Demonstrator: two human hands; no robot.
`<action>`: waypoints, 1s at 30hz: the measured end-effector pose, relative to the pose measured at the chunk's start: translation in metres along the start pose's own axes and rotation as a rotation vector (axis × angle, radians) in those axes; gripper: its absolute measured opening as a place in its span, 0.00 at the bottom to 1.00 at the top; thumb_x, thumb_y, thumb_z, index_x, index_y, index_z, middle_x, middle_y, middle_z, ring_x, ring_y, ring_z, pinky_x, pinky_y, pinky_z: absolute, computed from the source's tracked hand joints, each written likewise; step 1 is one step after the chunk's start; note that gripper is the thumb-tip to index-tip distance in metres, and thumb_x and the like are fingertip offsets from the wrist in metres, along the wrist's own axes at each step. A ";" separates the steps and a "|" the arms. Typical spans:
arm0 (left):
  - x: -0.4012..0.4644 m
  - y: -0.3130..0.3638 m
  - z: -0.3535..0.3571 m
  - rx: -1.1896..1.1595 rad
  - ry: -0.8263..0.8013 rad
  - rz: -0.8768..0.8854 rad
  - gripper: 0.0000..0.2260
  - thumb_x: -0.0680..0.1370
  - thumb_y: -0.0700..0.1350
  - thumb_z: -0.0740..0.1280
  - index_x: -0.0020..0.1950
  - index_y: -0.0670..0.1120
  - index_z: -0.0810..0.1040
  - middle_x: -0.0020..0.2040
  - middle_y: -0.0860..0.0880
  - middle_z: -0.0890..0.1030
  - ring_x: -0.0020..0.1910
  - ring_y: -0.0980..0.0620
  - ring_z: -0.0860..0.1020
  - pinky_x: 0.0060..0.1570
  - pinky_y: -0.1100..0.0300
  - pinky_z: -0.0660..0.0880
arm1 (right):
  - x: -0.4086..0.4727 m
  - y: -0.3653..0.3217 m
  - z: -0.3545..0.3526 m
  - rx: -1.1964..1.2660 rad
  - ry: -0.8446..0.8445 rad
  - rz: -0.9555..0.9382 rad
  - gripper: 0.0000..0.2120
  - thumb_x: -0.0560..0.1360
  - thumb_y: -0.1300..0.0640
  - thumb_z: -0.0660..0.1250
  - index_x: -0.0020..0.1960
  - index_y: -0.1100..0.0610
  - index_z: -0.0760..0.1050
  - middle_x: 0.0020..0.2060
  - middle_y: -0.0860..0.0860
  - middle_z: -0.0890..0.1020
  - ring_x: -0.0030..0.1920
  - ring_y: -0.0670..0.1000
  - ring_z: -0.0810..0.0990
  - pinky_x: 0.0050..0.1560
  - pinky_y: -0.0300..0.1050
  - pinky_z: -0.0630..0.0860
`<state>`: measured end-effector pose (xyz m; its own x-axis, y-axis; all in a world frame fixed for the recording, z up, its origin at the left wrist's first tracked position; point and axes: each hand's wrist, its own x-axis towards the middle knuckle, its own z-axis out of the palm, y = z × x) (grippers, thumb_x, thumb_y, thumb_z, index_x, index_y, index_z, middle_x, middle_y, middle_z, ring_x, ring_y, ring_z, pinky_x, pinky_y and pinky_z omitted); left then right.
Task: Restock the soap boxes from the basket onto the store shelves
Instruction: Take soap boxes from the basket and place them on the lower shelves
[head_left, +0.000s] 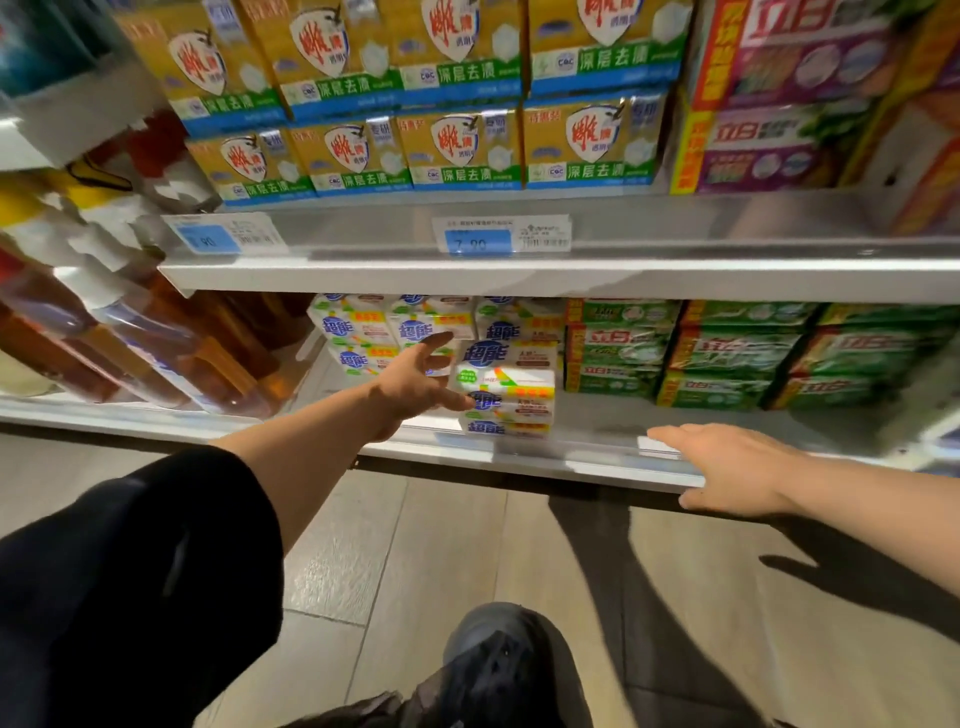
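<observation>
White soap boxes with blue lettering (506, 397) stand stacked at the front of the lower shelf (519, 457), with more of the same stacked behind them (358, 332). My left hand (415, 382) reaches into the shelf with fingers spread, its fingertips touching the left side of the front stack. My right hand (727, 467) lies flat and open on the shelf's front edge, to the right of the stack, holding nothing. The basket is out of view.
Green soap packs (711, 353) fill the lower shelf to the right. Yellow soap boxes (467, 145) and purple packs (779, 140) line the upper shelf above price tags (501, 234). Amber bottles (130, 338) lean at the left. Wood-look floor and my shoe (493, 660) lie below.
</observation>
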<state>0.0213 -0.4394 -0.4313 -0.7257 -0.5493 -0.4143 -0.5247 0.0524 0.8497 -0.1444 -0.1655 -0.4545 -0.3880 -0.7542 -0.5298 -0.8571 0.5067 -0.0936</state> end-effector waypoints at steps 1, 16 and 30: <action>-0.007 0.007 0.001 0.052 0.042 -0.020 0.36 0.70 0.30 0.73 0.75 0.44 0.63 0.69 0.41 0.71 0.64 0.41 0.73 0.59 0.51 0.73 | -0.011 0.003 -0.011 0.006 -0.009 -0.010 0.37 0.76 0.49 0.67 0.78 0.50 0.51 0.74 0.49 0.63 0.72 0.52 0.65 0.68 0.46 0.66; -0.186 0.194 0.226 0.830 -0.553 0.646 0.19 0.75 0.46 0.72 0.64 0.43 0.74 0.57 0.47 0.80 0.51 0.51 0.78 0.55 0.57 0.76 | -0.380 0.068 -0.111 -0.033 0.345 0.193 0.25 0.72 0.39 0.65 0.66 0.47 0.71 0.55 0.43 0.80 0.51 0.43 0.79 0.52 0.37 0.73; -0.371 0.248 0.487 0.471 -0.961 1.104 0.28 0.69 0.46 0.78 0.66 0.42 0.73 0.63 0.45 0.76 0.61 0.48 0.75 0.61 0.55 0.72 | -0.667 0.108 0.040 0.062 0.516 0.815 0.26 0.70 0.45 0.72 0.65 0.54 0.74 0.60 0.52 0.77 0.60 0.54 0.76 0.59 0.38 0.65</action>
<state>-0.0569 0.1837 -0.2257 -0.7419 0.6582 0.1279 0.4963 0.4109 0.7648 0.0354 0.4086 -0.1446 -0.9695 -0.2446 -0.0176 -0.2452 0.9656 0.0863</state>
